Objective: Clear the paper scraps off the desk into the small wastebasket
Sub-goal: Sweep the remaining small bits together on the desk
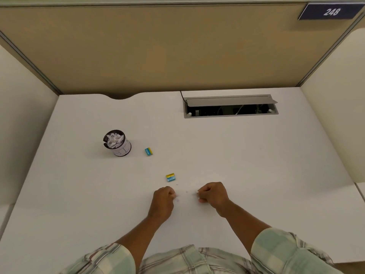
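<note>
Scraps [186, 192] between curled hands [165, 196]

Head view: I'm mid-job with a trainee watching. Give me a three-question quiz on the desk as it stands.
1. True or false: the wastebasket already holds crumpled paper.
2. How many blue-and-yellow scraps lie on the desk?
A. one
B. two
C. four
3. Which hand is nearer the wastebasket, the left hand or the right hand?

Key:
1. True: white crumpled paper fills it to the rim.
2. B: the far scrap lies just right of the wastebasket, and the near scrap lies just beyond the left hand.
3. The left hand. Both hands are curled at the desk, with tiny white bits between them.
</note>
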Motion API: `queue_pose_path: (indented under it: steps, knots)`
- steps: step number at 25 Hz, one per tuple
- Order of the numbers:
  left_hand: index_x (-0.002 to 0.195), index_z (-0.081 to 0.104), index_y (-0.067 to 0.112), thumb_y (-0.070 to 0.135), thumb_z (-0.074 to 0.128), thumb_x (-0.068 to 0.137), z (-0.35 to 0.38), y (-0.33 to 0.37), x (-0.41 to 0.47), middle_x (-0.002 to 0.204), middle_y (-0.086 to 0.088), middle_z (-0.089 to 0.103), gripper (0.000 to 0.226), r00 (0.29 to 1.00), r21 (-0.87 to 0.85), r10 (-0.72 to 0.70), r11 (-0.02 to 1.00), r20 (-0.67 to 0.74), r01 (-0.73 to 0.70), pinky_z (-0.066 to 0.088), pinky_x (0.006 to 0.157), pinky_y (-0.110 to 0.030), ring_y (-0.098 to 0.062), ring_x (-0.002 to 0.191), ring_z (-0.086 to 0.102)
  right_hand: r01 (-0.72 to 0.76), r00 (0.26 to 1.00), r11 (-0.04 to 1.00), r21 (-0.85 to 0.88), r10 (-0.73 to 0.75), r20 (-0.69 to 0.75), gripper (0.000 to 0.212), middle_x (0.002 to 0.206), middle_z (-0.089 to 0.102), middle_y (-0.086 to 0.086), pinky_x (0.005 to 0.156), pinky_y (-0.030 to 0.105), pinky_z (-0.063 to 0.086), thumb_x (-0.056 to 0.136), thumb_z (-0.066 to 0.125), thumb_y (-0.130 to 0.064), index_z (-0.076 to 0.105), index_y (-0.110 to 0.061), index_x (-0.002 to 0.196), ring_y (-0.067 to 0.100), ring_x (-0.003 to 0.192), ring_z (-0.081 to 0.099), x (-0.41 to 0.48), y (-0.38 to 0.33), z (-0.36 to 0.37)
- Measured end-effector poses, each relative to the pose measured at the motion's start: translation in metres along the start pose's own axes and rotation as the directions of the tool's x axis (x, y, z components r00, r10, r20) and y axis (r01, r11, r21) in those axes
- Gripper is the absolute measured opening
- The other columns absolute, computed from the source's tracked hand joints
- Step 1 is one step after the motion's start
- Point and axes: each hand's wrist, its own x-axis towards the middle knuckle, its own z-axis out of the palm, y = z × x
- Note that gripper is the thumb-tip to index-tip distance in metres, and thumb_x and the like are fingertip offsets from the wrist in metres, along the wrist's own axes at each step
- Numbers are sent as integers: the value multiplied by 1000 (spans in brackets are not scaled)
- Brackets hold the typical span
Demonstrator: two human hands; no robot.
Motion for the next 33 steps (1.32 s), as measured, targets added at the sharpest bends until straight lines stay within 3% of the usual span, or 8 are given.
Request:
queue_pose_path:
  steps: [2, 5, 12, 15, 20, 24, 28, 33]
  knots:
    - [78, 69, 18, 13, 65, 93, -19, -2, 2, 78, 6, 69, 16, 993, -160, -102, 983, -54, 92, 49, 65, -17, -12, 74, 64, -6, 999, 989, 147, 0, 42, 12, 83, 74, 15, 78, 40, 64, 73, 81, 6, 72, 12, 80, 25, 66, 71, -2, -12, 5]
    - [78, 71, 19, 17, 69, 91, -51, -4, 6, 74, -2, 73, 14, 967, -420, -242, 888, -86, 185, 60, 71, -37, -18, 69, 68, -8, 997, 959, 282, -13, 73, 14, 79, 74, 12, 70, 31, 63, 71, 84, 7, 74, 11, 80, 23, 68, 72, -2, -42, 24]
    - [75, 73, 18, 15, 70, 89, -151, -11, 36, 67, -2, 70, 15, 922, -620, -286, 782, -259, 68, 57, 57, -25, -14, 60, 62, 133, 967, 954, 270, -184, 174, 10, 74, 74, 13, 66, 29, 63, 74, 82, 6, 75, 7, 80, 22, 62, 73, 1, -159, 111]
    - [76, 73, 20, 15, 69, 89, -195, -17, 55, 69, -4, 71, 15, 895, -613, -284, 790, -344, 15, 55, 56, -24, -16, 60, 64, 234, 947, 953, 194, -269, 176, 12, 75, 74, 15, 72, 34, 65, 73, 83, 5, 75, 8, 82, 24, 63, 73, 4, -209, 153]
    - [82, 78, 13, 13, 72, 86, -241, -29, 94, 81, -4, 76, 6, 851, -514, -295, 857, -435, 35, 62, 76, -37, -25, 78, 73, 388, 914, 921, -41, -378, 148, 4, 72, 75, 15, 68, 34, 64, 73, 79, 2, 76, -1, 74, 25, 62, 73, 18, -262, 210]
    - [77, 80, 11, 6, 75, 79, -253, -32, 117, 82, -4, 78, 8, 855, -440, -276, 896, -439, 64, 63, 79, -37, -22, 81, 73, 445, 895, 850, -280, -416, 161, 11, 84, 77, 13, 68, 32, 62, 77, 72, 3, 78, -5, 79, 26, 77, 75, 37, -276, 238]
    - [62, 71, 24, 14, 82, 77, -258, -36, 131, 73, 6, 74, 21, 842, -324, -310, 930, -442, 172, 63, 66, -36, -18, 72, 73, 473, 881, 779, -411, -426, 207, 19, 92, 77, 9, 80, 37, 63, 82, 67, 7, 79, -7, 86, 25, 86, 74, 50, -282, 248]
    - [66, 66, 23, 21, 87, 74, -258, -34, 132, 70, 9, 67, 22, 841, -194, -293, 954, -456, 227, 48, 53, -24, -17, 68, 68, 511, 856, 725, -461, -479, 194, 25, 77, 73, -5, 57, 18, 50, 79, 72, 0, 71, -22, 68, 13, 76, 68, 56, -282, 242]
